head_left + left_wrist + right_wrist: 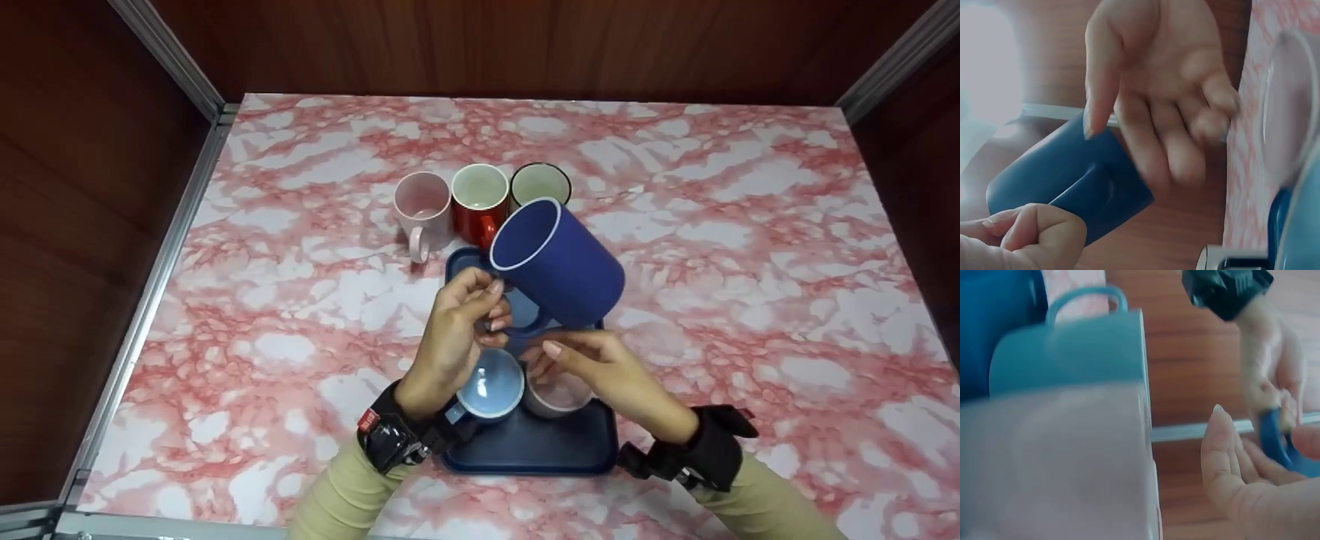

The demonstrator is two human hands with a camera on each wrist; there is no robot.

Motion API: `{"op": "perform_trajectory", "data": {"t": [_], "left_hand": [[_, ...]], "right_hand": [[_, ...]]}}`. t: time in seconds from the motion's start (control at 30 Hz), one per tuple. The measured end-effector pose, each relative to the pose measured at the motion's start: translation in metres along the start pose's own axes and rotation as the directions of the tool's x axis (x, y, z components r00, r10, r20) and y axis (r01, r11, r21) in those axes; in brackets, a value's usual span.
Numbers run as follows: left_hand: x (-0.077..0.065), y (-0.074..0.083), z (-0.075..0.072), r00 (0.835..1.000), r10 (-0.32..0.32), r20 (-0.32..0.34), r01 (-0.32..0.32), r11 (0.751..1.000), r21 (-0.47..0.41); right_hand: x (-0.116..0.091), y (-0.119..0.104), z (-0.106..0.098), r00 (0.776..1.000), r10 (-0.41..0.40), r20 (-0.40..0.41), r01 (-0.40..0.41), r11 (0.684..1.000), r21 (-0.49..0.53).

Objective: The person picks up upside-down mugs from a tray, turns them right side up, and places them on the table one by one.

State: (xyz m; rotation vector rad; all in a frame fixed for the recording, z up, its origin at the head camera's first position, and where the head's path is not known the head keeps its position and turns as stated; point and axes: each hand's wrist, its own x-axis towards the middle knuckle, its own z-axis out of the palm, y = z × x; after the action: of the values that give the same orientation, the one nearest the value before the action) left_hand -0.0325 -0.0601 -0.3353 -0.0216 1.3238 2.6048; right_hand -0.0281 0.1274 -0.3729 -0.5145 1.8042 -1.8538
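Note:
My left hand (454, 330) grips the handle of a dark blue mug (574, 270), holding it tilted above a dark blue tray (532, 454), its pale-rimmed mouth toward the upper left. In the left wrist view, curled fingers (1044, 230) wrap the handle of this mug (1067, 169). My right hand (607, 367) hovers below the mug with nothing in its grasp, fingers loosely extended; its palm (1157, 73) shows in the left wrist view. Under the hands, a light blue cup (491, 382) and a pink mug (559, 394) stand side by side on the tray.
Behind the tray stand a pale pink mug (424, 206), a red mug (478, 206) and a dark-rimmed mug (540, 184), in a row. The red-and-white marbled table (750, 300) meets brown wooden panels (525, 45) at the back and sides.

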Motion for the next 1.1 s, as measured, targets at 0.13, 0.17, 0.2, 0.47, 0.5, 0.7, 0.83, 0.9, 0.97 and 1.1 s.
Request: {"op": "perform_trajectory", "data": {"t": [0.13,0.17,0.2,0.47,0.5,0.7,0.83,0.9,0.97,1.1], "left_hand": [[0.001,-0.005,0.005,0.999,-0.022,0.023,0.024,0.995,-0.092],[0.001,-0.006,0.006,0.999,-0.028,0.023,0.031,0.993,-0.111],[0.001,-0.007,0.007,0.999,-0.034,0.022,0.037,0.991,-0.129],[0.008,-0.018,0.014,0.998,-0.064,0.003,0.063,0.973,-0.223],[0.009,-0.019,0.014,0.998,-0.065,0.0,0.063,0.972,-0.225],[0.01,-0.025,0.009,0.998,-0.065,-0.022,0.06,0.982,-0.178],[0.01,-0.027,0.006,0.998,-0.062,-0.017,0.059,0.991,-0.119],[0.01,-0.027,0.005,0.998,-0.059,-0.017,0.058,0.995,-0.082],[0.01,-0.027,0.005,0.998,-0.055,-0.012,0.054,0.998,-0.041],[0.011,-0.024,0.005,0.999,-0.052,0.003,0.052,0.998,0.031]], "right_hand": [[0.002,0.005,0.012,0.999,-0.013,-0.052,0.024,0.978,0.206],[0.002,0.006,0.015,0.997,-0.025,-0.078,0.045,0.962,0.269],[0.003,0.007,0.018,0.993,-0.046,-0.11,0.079,0.944,0.32],[0.01,0.007,0.03,0.913,-0.085,-0.4,0.267,0.864,0.427],[0.01,0.007,0.03,0.906,-0.093,-0.413,0.283,0.859,0.426],[0.01,0.008,0.025,0.892,-0.182,-0.413,0.364,0.832,0.418],[0.01,0.008,0.019,0.894,-0.219,-0.391,0.384,0.823,0.419],[0.009,0.008,0.016,0.896,-0.238,-0.376,0.392,0.821,0.415],[0.008,0.007,0.013,0.895,-0.254,-0.368,0.399,0.824,0.402],[0.006,0.006,0.006,0.891,-0.269,-0.367,0.405,0.836,0.37]]}}
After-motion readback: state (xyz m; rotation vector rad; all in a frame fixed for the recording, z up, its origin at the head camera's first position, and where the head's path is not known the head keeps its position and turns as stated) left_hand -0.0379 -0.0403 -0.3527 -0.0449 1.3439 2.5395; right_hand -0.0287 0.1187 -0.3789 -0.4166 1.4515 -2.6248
